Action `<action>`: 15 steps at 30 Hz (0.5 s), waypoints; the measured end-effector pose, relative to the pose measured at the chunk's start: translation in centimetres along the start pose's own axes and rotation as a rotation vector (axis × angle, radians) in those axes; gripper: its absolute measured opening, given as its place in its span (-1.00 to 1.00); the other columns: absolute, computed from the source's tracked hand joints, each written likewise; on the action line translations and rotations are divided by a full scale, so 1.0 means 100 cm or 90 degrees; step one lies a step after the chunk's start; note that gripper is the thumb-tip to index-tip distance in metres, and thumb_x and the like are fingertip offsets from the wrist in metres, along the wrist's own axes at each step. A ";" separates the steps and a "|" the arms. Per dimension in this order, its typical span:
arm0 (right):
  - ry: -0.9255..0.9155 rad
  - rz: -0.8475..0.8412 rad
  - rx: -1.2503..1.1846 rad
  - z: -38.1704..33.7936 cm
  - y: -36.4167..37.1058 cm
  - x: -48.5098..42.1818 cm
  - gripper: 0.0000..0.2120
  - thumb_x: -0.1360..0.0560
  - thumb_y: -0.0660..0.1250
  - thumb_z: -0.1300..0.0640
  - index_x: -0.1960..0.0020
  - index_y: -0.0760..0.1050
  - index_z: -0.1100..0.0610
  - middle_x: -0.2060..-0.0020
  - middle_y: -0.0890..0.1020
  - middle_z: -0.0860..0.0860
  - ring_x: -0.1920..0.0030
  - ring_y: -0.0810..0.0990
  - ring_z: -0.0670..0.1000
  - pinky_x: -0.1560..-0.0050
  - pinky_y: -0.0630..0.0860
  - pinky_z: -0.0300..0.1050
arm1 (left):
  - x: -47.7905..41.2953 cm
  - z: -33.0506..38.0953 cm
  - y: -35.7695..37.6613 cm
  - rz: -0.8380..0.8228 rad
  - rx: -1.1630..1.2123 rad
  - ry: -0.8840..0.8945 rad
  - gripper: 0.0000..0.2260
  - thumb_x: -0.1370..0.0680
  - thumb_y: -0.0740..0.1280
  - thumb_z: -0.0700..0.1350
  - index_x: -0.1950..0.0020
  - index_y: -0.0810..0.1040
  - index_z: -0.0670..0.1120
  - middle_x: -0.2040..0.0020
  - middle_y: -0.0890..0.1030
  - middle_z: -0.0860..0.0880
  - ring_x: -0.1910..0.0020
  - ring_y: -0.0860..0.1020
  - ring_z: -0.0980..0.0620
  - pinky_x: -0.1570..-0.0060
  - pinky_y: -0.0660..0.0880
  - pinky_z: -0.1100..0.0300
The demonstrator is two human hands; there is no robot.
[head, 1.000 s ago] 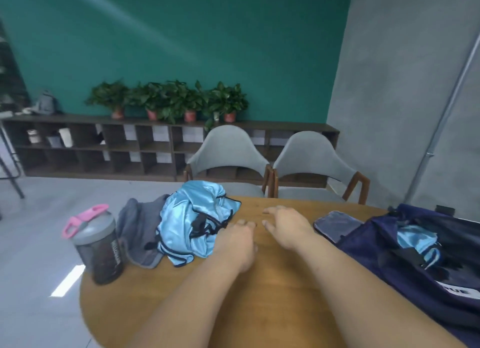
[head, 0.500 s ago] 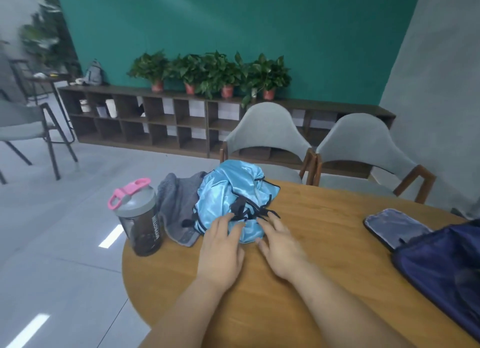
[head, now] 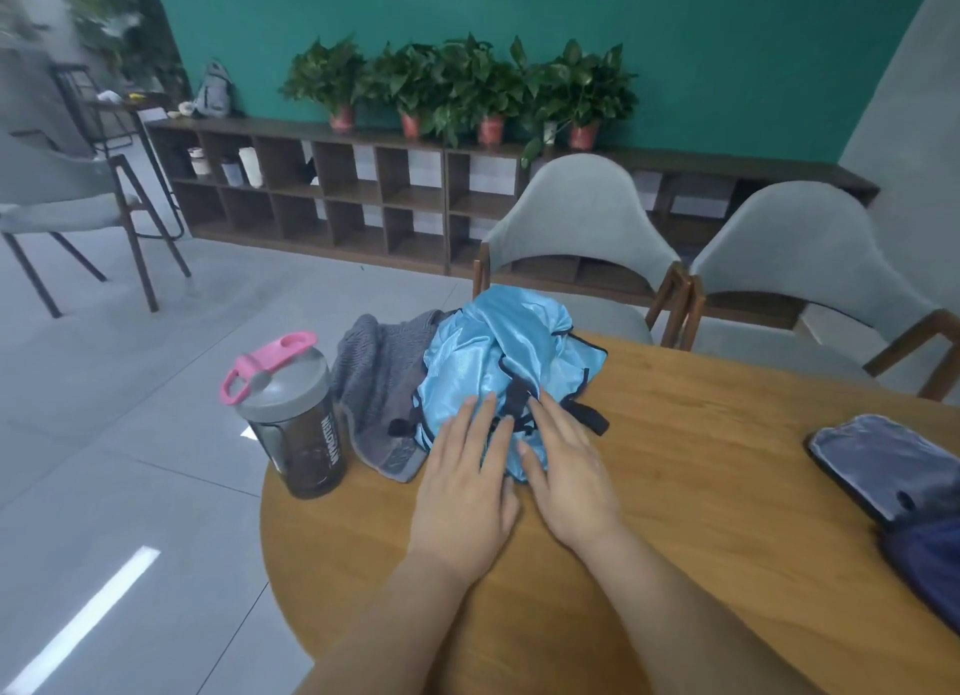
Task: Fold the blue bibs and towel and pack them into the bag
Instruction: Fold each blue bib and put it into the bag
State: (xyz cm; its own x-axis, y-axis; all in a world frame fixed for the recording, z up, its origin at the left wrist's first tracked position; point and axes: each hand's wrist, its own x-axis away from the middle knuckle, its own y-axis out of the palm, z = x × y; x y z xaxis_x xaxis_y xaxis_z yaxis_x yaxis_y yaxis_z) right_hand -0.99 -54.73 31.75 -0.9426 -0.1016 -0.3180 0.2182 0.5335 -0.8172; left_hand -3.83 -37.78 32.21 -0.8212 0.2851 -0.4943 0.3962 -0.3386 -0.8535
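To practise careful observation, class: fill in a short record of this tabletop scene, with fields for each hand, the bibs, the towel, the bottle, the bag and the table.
left hand: flat, fingers straight, fingertips on the blue bibs
right hand: flat beside it, fingers on the bibs' black straps
blue bibs: crumpled heap, not folded
grey towel: bunched, left of the bibs, touching them
shaker bottle: upright, pink-handled lid, left of the towel
navy bag: right edge, partly in view
table: round, wooden

Bare desk (head: 717,450) lies open between the bibs (head: 509,346) and the bag (head: 924,564) at the right edge. Left of the bibs, the towel (head: 379,382) and bottle (head: 291,424) crowd the rim, leaving no gap.
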 end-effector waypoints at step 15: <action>0.138 0.179 -0.161 0.018 -0.009 0.012 -0.81 -0.49 0.55 0.08 -0.02 0.62 -0.15 0.09 0.66 -0.23 0.03 0.63 -0.19 -0.06 0.60 -0.10 | -0.002 -0.004 0.011 -0.056 0.011 -0.024 -0.40 -0.65 0.19 0.03 -0.68 0.17 -0.03 -0.66 0.26 -0.04 -0.68 0.11 -0.02 -0.63 0.15 -0.04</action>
State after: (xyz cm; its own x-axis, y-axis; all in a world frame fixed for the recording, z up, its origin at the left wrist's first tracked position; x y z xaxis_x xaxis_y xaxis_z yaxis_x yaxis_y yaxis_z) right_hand -1.90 -56.87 31.24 -0.8923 0.2419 -0.3811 0.4311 0.7071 -0.5605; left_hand -3.10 -37.84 31.30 -0.8671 0.2811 -0.4112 0.3154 -0.3291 -0.8900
